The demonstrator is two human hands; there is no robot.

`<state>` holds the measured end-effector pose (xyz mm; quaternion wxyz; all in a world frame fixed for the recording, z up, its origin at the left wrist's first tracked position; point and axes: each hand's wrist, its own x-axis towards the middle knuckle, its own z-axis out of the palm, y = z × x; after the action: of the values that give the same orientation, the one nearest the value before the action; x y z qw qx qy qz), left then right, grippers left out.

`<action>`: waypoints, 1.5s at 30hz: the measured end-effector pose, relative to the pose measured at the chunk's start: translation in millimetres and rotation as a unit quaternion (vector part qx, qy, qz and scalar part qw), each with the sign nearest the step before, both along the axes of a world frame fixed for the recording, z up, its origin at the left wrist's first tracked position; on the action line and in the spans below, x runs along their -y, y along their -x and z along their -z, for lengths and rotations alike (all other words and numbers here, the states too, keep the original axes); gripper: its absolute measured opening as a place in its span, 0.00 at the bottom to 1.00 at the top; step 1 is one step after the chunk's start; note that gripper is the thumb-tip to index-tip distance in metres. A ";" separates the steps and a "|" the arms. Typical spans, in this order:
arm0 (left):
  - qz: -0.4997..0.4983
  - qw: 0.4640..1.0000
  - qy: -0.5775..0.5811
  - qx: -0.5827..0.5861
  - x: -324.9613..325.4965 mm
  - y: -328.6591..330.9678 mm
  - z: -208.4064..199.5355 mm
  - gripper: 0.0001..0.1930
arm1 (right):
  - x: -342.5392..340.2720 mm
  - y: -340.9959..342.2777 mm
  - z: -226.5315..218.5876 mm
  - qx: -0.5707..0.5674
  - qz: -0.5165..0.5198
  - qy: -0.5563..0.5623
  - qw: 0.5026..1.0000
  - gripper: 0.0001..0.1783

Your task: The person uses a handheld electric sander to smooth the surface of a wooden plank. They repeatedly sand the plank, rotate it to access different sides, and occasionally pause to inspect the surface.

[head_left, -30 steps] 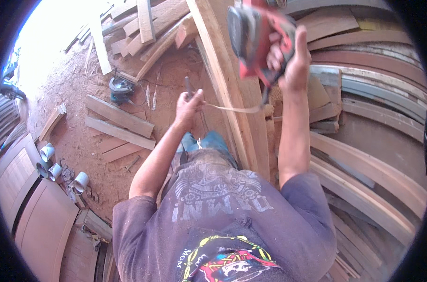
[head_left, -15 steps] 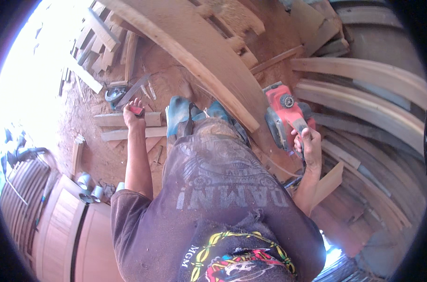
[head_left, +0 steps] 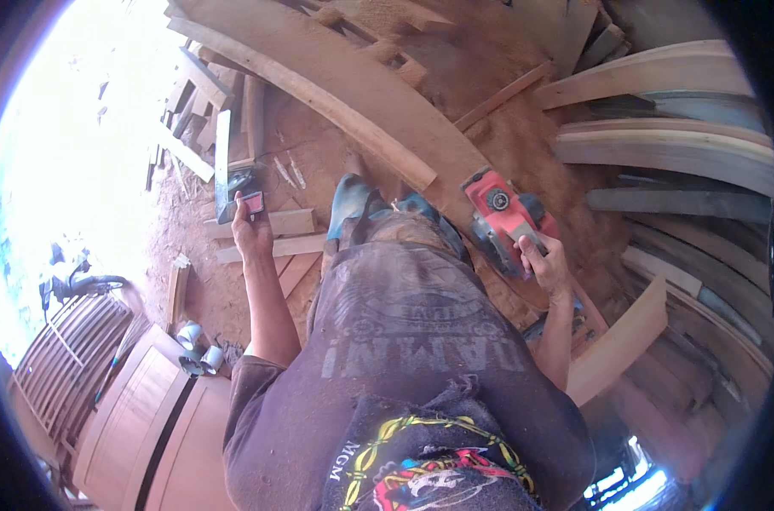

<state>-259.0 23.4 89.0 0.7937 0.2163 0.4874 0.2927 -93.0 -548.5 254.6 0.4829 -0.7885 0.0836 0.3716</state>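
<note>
Currently gripping a red-and-black power planer (head_left: 497,200) by its rear handle in the right hand (head_left: 547,262), wrapped closed around it. Carrying the tool's body ahead and a little left of that grip. Also holding an apparent try square (head_left: 253,203) by its dark-and-red stock in the left hand (head_left: 250,234), closed with thumb and curled fingers; pointing its pale blade ahead of that grip. Visible ahead, between both grips: long wooden beam (head_left: 336,108). Right of planer grip: stacked timbers (head_left: 668,152). Behind and left of square grip: pale cylinders (head_left: 191,335).
</note>
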 end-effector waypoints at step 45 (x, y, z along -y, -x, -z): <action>0.373 0.800 -0.467 -0.045 154.2 -65.5 -218.1 0.16 | -239.0 -16.0 -58.2 0.556 -0.263 -0.072 0.785 0.26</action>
<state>-193.4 -130.7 307.1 0.6213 0.7391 0.2085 0.1558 -77.1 -309.5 312.8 0.3850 -0.8128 -0.4370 -0.0140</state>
